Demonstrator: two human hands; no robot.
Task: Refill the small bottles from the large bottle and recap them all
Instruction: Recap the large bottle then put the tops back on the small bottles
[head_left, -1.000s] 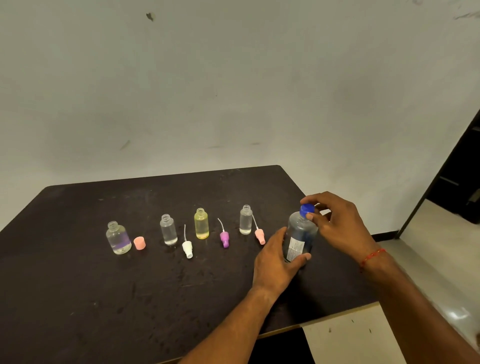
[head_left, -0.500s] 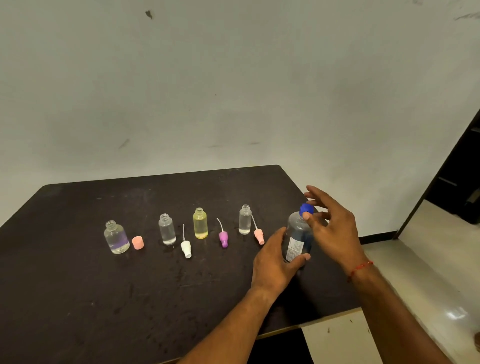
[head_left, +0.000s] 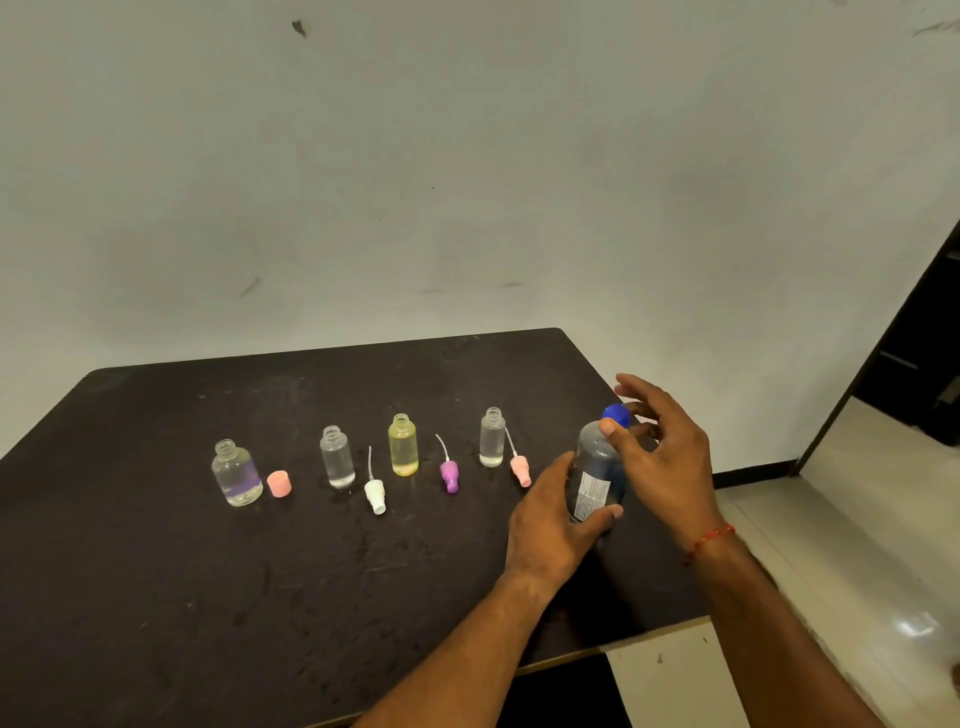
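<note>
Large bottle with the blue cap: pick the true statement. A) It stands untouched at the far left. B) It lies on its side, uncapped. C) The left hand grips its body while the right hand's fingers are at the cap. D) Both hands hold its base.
C: the left hand wraps the large bottle at its body, and the right hand has its fingers against the blue cap, which is on the bottle.

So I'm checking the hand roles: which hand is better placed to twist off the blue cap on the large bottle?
The right hand: its fingers already sit around the blue cap, while the left hand grips the large clear labelled bottle low on its body, steadying it upright on the dark table.
</note>
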